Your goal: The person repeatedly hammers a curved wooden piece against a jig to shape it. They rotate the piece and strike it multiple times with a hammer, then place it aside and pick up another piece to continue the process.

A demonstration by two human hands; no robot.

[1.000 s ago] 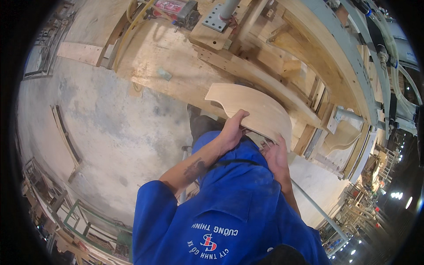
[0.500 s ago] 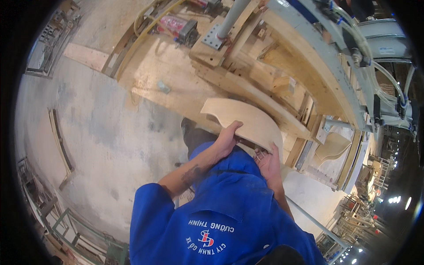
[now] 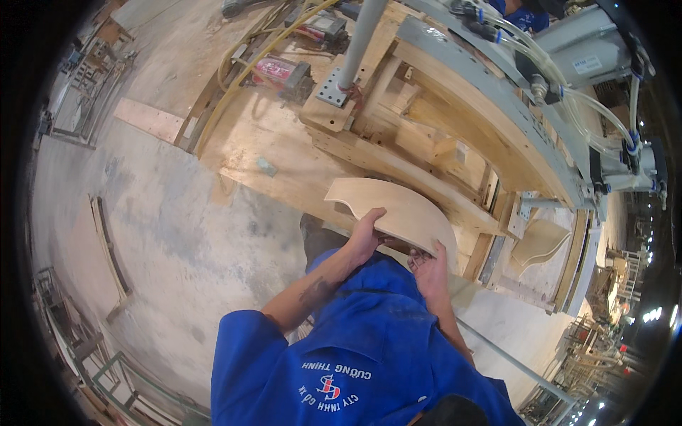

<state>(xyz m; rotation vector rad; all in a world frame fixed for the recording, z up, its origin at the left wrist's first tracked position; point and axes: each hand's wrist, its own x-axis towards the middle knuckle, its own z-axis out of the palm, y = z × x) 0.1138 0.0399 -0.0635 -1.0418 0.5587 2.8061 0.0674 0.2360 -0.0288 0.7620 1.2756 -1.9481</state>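
Note:
A curved, pale plywood panel [image 3: 398,202] with a wavy near edge is held in front of my body. My left hand [image 3: 366,234] grips its near edge toward the left, thumb on top and fingers underneath. At the panel's right end, my right hand [image 3: 430,266] has its thumb against the edge and its fingers curled below. Just beyond the panel stands a wooden frame [image 3: 405,174] fixed to a grey metal press. Another curved plywood piece [image 3: 541,241] lies at the frame's right end.
Air cylinders [image 3: 586,60] with clear hoses are mounted at the upper right. A grey post [image 3: 361,46] rises from the frame. Pink-and-grey devices [image 3: 284,73] and a yellow hose [image 3: 234,92] are at the upper left. A wooden strip [image 3: 108,252] lies on the floor.
The whole view has shifted, so the panel and frame appear slightly lower. Both hands keep their hold on the panel, with little change in its position relative to my body.

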